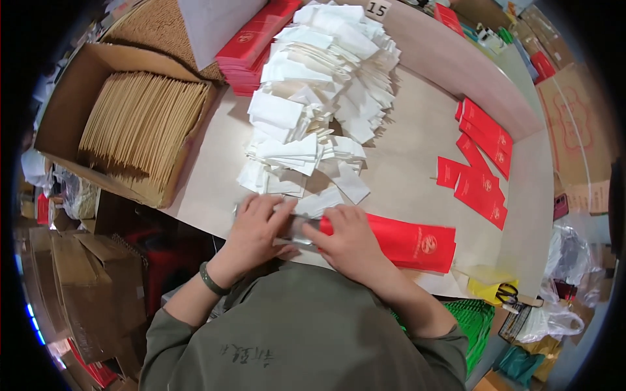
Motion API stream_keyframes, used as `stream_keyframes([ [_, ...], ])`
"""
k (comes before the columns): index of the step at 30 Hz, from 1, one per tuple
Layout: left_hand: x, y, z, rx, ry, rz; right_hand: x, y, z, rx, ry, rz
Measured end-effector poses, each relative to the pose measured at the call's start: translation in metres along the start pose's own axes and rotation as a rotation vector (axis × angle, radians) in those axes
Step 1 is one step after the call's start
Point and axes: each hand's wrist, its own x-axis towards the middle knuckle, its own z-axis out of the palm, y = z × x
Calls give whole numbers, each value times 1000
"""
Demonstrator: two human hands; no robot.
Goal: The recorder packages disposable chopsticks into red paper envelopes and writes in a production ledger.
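Near the table's front edge lies a long red paper sleeve (417, 244) with a pale round print at its right end. My right hand (352, 238) is closed over its left end, fingers bent and thumb pointing left. Just left of it, my left hand (257, 228) curls around a shiny silvery thing (298, 229), blurred and partly hidden by the fingers. The two hands are close together with a small gap between them. Right beyond them spreads a big heap of folded white napkins (287, 150), the closest ones almost touching my fingers.
An open cardboard box (189, 153) packed with thin tan pieces stands at the left. Behind it are a mass of tan stick ends (153, 29) and a stack of red sleeves (251, 49). More red sleeves (479, 192) lie at the right. Black-handled scissors (507, 293) sit at the right front corner.
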Motion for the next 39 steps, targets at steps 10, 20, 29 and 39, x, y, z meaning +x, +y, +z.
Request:
stream_keyframes([
  [10,3,15,-7,-474,-305,-360,-56,78,-74,23,-316,277],
  [20,-4,6,10,-244,-102,-464,-8,5,-35,331,-212,554],
  [29,-25,-18,3,45,-108,-207,11,7,-6,258,-337,749],
  [39,9,-67,-71,252,403,-225,7,72,12,3,121,617],
])
